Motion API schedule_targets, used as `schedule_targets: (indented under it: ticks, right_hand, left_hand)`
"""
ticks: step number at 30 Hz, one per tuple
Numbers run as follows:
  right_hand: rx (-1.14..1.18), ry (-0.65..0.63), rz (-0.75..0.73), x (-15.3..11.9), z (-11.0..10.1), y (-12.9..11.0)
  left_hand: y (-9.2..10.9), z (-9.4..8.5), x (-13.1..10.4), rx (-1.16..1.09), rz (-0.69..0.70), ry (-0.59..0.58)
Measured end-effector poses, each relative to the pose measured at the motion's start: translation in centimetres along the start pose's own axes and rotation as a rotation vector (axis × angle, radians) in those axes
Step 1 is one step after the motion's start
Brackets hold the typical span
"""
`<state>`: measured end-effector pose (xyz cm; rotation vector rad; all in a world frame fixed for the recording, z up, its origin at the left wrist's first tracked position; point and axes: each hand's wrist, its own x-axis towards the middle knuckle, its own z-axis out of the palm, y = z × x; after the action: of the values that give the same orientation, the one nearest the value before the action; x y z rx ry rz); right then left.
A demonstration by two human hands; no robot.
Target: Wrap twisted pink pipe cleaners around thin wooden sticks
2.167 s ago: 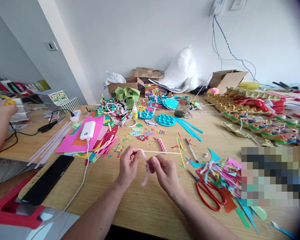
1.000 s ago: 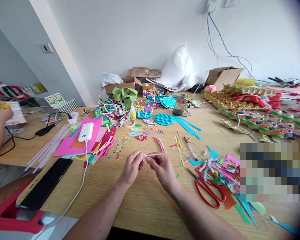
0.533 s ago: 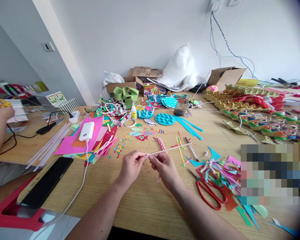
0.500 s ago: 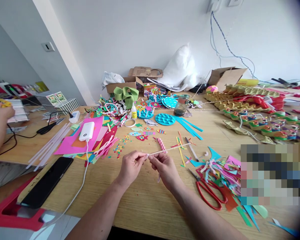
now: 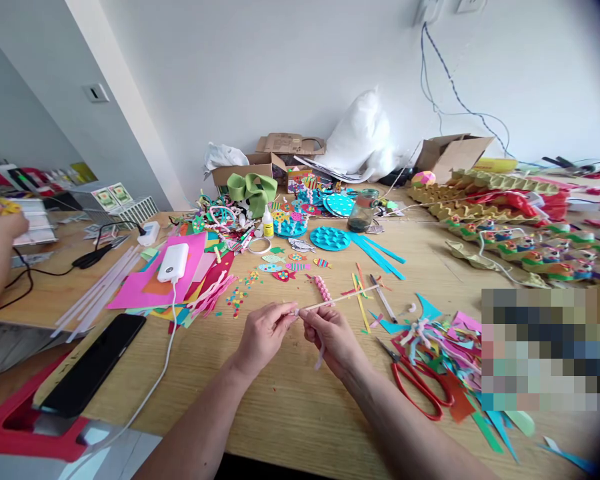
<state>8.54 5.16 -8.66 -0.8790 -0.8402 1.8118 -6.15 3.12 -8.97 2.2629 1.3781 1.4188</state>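
Observation:
Over the middle of the table, my left hand point(image 5: 261, 337) and my right hand point(image 5: 334, 339) meet fingertip to fingertip, both closed in a pinch. Between them runs a thin wooden stick point(image 5: 351, 294), its long free part slanting up to the right past my right hand. A pale pinkish strip point(image 5: 321, 355) hangs curled below my right fingers, and a little of it shows at the stick between the fingertips. Just beyond my hands lies a pink twisted coil point(image 5: 323, 291). My fingers hide the stick's left end.
Red-handled scissors point(image 5: 420, 383) lie right of my hands beside paper scraps point(image 5: 443, 343). Paper fish point(image 5: 284, 275) and a blue round tray point(image 5: 330, 238) lie ahead. Left are a phone point(image 5: 95, 363) and a white power bank point(image 5: 174, 262) with cable. Another person's hand point(image 5: 5, 223) is far left.
My right hand has shifted and turned slightly, and more of the pale strip shows below it. The stick's free end has moved a little left and down. My left hand is almost still.

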Motion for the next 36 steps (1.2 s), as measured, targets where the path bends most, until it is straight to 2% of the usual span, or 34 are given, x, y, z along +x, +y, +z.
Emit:
schedule_targets:
  ticks: [4, 9, 16, 24, 28, 33, 36]
  right_hand:
    - [-0.029, -0.005, 0.016, 0.0, -0.1, 0.2]
    - [-0.054, -0.013, 0.03, 0.0, -0.1, 0.3]
    - [-0.003, -0.032, 0.119, 0.0, -0.1, 0.4]
    - [-0.036, -0.021, 0.047, -0.2, 0.2, 0.5]
    - [-0.096, -0.02, -0.018, -0.4, 0.6, 0.3]
    - [-0.186, -0.012, -0.08, -0.5, 0.8, 0.3]
    - [-0.257, 0.005, -0.122, -0.4, 0.8, 0.5]
  left_hand:
    - [-0.2, 0.0, -0.1, 0.051, 0.093, -0.028]
    - [-0.5, -0.1, -0.3, 0.112, -0.002, -0.038]
    - [-0.6, -0.2, -0.4, 0.185, -0.04, -0.03]
    - [0.2, 0.4, -0.5, 0.213, -0.092, -0.02]
    - [0.8, 0.6, -0.4, 0.048, -0.294, -0.001]
    - [1.1, 0.7, 0.1, -0.426, -0.697, -0.042]
    - [1.1, 0.7, 0.3, -0.622, -0.826, -0.033]
